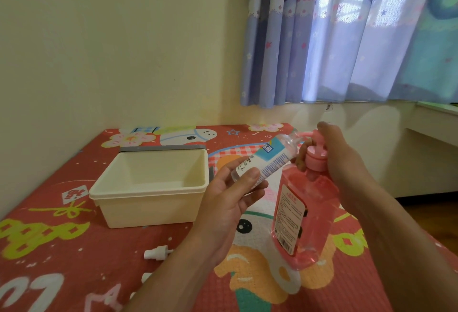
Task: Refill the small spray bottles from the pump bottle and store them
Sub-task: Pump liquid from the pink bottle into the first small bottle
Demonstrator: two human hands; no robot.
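We have a single head-worn wide-angle view, looking forward and down from close above a patterned mat (62,212). Both forearms enter from 6 o'clock, a cream box (151,187) lies toward 10 o'clock, and curtains (347,39) fill 1 o'clock. No second view shares the scene.

You've got the small spray bottle (265,160) tipped nearly flat, clear plastic with a white and blue label, its open neck right up at the pink spout of the pump bottle (301,210). That pump bottle stands on the mat, leaning a little, see-through pink with liquid inside and a printed label facing you. The white spray cap (156,253) (off the small bottle, by the look of it) lies on its side near the mat's front edge.
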